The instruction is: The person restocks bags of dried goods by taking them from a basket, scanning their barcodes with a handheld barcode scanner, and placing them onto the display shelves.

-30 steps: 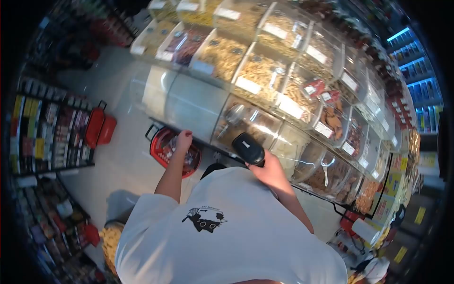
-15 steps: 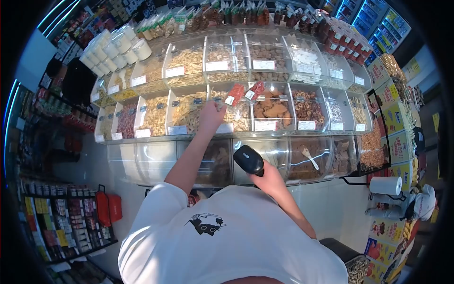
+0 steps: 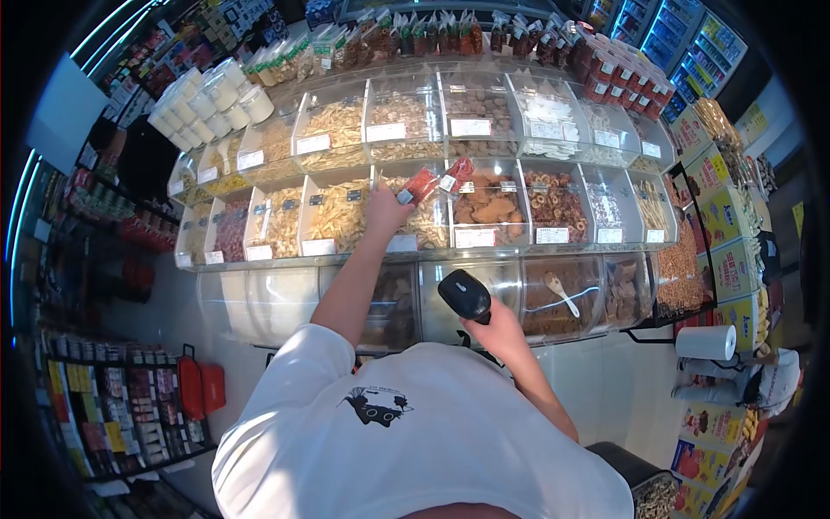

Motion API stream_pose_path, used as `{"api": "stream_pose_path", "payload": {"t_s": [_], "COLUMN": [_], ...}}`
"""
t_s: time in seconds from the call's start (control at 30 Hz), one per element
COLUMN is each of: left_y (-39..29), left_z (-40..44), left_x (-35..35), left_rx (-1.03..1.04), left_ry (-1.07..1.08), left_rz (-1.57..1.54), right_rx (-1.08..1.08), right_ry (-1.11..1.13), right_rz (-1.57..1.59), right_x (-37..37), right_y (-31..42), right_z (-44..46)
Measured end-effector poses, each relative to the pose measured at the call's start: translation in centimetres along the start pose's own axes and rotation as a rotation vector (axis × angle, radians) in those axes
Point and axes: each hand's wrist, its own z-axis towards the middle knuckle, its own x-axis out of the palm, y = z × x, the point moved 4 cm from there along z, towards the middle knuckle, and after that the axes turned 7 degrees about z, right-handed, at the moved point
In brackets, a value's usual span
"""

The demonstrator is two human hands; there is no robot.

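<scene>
My left hand (image 3: 387,213) reaches over the middle row of bins, its fingers closed on the near corner of a clear bag of red dried food (image 3: 422,185). A second small bag with red contents (image 3: 460,171) lies just right of it, with a white label. Both bags are above bins of pale dried slices (image 3: 428,227) and brown dried pieces (image 3: 488,208). In my right hand (image 3: 497,327) is a black handheld barcode scanner (image 3: 464,294), held by its grip with its head over the lower bin lids.
Clear-walled bins (image 3: 328,121) of dried goods rise in tiers ahead. White tubs (image 3: 212,104) are stacked at the back left, red-filled jars (image 3: 627,82) at the back right. A red basket (image 3: 201,387) stands left; a plastic roll (image 3: 706,342) and a person (image 3: 769,381) are right.
The nearer red bag has shifted left and towards me, its label end now at my left hand's fingers. The scanner has moved slightly right and down in the view.
</scene>
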Motion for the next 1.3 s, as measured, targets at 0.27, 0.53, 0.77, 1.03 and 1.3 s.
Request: {"api": "stream_pose_path", "payload": {"t_s": [0.27, 0.53, 0.77, 1.03, 1.3], "left_y": [3.3, 13.8, 19.7, 26.5, 47.3], "left_z": [-1.4, -6.4, -16.5, -24.8, -34.8], "left_x": [-3.0, -5.4, -14.1, -15.9, -1.2], "left_rx": [0.164, 0.114, 0.022, -0.093, -0.782], "left_ry": [0.076, 0.092, 0.134, 0.109, -0.178], "left_rz": [0.185, -0.558, -0.998, -1.11, -1.313], "right_rx": [-0.022, -0.091, -0.149, -0.32, -0.274], "right_ry": [0.103, 0.121, 0.262, 0.599, 0.768], "right_rz": [-0.05, -0.038, -0.121, -0.29, -0.277], "right_x": [3.6, 7.2, 13.3, 25.3, 33.6], "right_y": [2.5, 4.0, 7.7, 10.2, 9.5], "right_z": [-0.6, -1.3, -1.1, -1.4, -2.9]}}
